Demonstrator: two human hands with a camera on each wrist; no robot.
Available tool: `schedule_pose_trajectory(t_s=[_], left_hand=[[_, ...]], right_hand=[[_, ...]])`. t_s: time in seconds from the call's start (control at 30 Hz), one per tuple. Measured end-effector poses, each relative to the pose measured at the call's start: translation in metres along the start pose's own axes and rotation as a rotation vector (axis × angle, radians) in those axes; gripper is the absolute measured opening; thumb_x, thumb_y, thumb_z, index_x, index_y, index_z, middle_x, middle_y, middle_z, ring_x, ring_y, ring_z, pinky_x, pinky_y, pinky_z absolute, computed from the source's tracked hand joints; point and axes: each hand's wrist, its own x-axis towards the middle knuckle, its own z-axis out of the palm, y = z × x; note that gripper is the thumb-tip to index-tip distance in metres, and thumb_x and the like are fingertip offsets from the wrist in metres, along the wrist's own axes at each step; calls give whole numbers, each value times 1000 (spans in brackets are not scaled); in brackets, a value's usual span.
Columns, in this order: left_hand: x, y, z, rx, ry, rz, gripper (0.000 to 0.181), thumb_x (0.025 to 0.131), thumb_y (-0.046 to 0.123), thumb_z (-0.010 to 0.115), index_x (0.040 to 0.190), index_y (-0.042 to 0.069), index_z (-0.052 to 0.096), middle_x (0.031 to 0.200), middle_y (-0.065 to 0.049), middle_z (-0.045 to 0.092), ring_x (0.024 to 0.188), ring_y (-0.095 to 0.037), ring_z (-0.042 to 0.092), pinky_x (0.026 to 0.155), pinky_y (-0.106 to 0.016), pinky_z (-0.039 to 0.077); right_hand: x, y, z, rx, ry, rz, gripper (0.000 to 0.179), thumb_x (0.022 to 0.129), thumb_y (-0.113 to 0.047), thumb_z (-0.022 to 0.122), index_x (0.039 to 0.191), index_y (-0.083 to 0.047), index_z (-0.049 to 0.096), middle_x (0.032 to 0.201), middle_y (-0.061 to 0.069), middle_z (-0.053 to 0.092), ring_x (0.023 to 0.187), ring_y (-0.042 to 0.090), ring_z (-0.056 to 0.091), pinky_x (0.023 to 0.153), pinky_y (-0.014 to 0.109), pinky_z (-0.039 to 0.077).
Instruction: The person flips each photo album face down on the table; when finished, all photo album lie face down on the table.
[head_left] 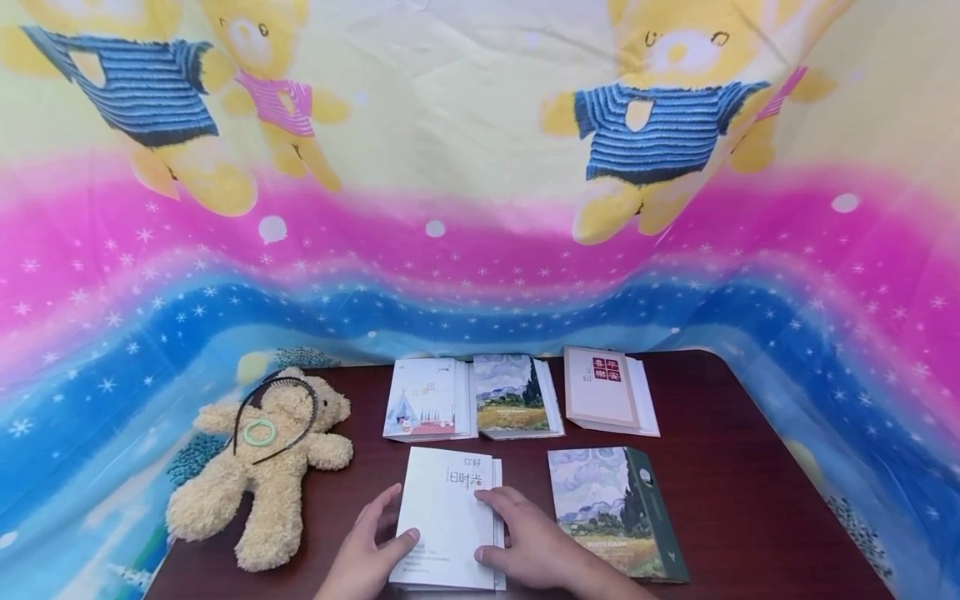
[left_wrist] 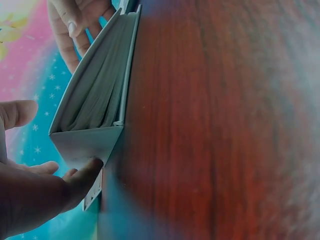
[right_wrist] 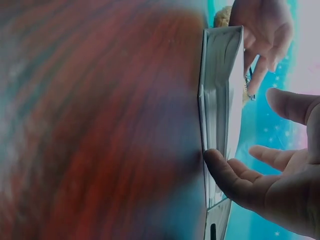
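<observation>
A thick white photo album (head_left: 444, 518) with Chinese lettering on its cover lies on the table between my two hands. My left hand (head_left: 372, 542) is at its left side, the spine (left_wrist: 87, 143), with a fingertip against the spine in the left wrist view. At the opposite side my right hand (head_left: 531, 540) has its fingers spread and relaxed, one fingertip right at the page edges (right_wrist: 216, 125) in the right wrist view. Neither hand curls around the album. Just right of my right hand lies a photo album with a painted landscape cover (head_left: 596, 517) and dark green spine.
Along the back of the table (head_left: 735, 467) lie a white album with a tent picture (head_left: 427, 400), another landscape album (head_left: 510, 396) and a beige album with red squares (head_left: 600, 387). A teddy bear (head_left: 273, 492) at left carries a black headband (head_left: 240, 408) and a green ring (head_left: 260, 431).
</observation>
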Motion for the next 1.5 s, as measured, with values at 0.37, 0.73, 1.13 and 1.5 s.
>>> schedule_pose_trajectory(t_s=[0.37, 0.73, 1.13, 1.5], left_hand=[[5, -2, 2, 37, -35, -32, 83, 93, 30, 78, 158, 1, 35, 149, -27, 51, 125, -39, 60, 92, -48, 56], [7, -1, 5, 46, -32, -38, 83, 93, 31, 78, 157, 0, 35, 148, -25, 52, 125, -37, 60, 96, -50, 53], [4, 11, 6, 6, -7, 11, 76, 92, 22, 79, 155, 2, 41, 144, -21, 56, 125, -36, 60, 96, -48, 55], [-2, 25, 9, -18, -2, 118, 79, 82, 11, 85, 152, 10, 48, 133, -15, 58, 113, -26, 62, 87, -35, 56]], right_hand=[[2, 0, 2, 51, -21, 45, 73, 87, -30, 80, 149, -4, 52, 144, 15, 51, 81, 1, 61, 76, 22, 53], [3, 1, 3, 67, -28, 58, 70, 87, -30, 80, 145, 1, 55, 143, 13, 51, 78, -2, 59, 77, 22, 52], [3, 1, 2, 85, -10, 54, 69, 87, -29, 80, 144, 3, 56, 142, 13, 49, 85, 3, 62, 78, 21, 53], [2, 1, -2, 107, -26, 68, 69, 88, -30, 79, 146, -1, 55, 139, 12, 48, 93, 7, 62, 79, 23, 55]])
